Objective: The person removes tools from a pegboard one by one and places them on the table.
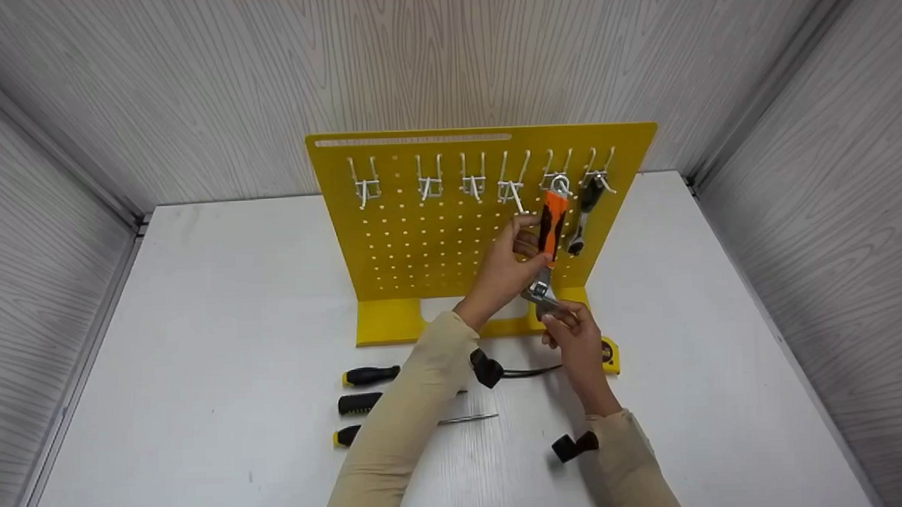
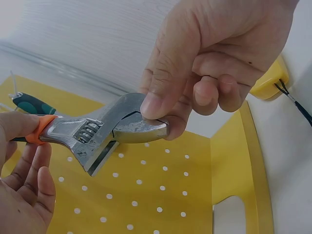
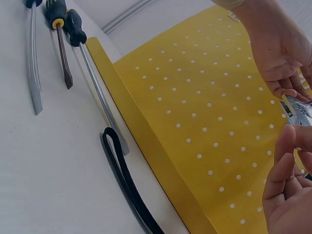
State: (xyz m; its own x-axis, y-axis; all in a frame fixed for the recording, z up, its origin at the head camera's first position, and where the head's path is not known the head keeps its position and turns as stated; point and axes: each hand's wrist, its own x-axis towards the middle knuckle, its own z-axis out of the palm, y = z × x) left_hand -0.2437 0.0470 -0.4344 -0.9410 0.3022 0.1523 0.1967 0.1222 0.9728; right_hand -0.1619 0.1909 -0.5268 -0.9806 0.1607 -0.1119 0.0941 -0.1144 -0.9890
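An adjustable wrench (image 1: 553, 221) with an orange and black handle hangs head down before the yellow pegboard (image 1: 398, 248). The ring at its top overlaps a white hook (image 1: 547, 179); whether it is fully on, I cannot tell. My left hand (image 1: 503, 273) holds the lower handle between thumb and fingers. Below it my right hand (image 1: 582, 346) pinches the metal jaw end of the wrench between thumb and finger, plain in the left wrist view. To the right hangs a ratchet wrench (image 1: 583, 217), its handle black and green in the left wrist view.
Several white hooks (image 1: 428, 187) line the board's upper part. Screwdrivers with black handles (image 1: 371, 375) lie on the white table (image 1: 222, 351), partly hidden by the left sleeve. A yellow tape measure (image 1: 610, 355) with a black strap (image 1: 530, 372) lies near the board's foot.
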